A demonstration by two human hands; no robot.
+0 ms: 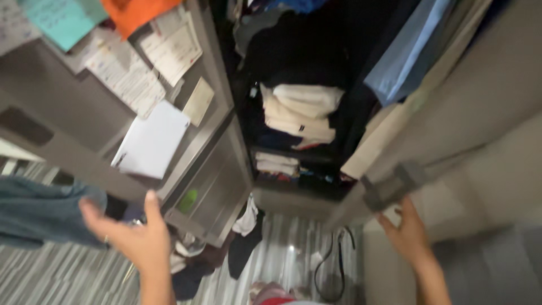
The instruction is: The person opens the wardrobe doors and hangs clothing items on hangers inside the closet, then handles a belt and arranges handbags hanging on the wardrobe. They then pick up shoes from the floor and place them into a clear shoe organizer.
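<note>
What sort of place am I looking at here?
Probably a bedroom or dorm: an open grey wardrobe with folded clothes on shelves, paper notes stuck on its left door, striped floor below.

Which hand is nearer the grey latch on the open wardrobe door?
Right. The right hand sits just below the grey latch, fingertips nearly touching it. The left hand is far across, open, by the blue cloth.

Grey metal wardrobe door [429,147], swung open, edge and dark handle bracket [395,183] just above the right hand [407,232], fingertips touching its lower edge. Second grey door [113,141], papered with notes, just above the left hand [132,237], open-palmed, not gripping.
</note>
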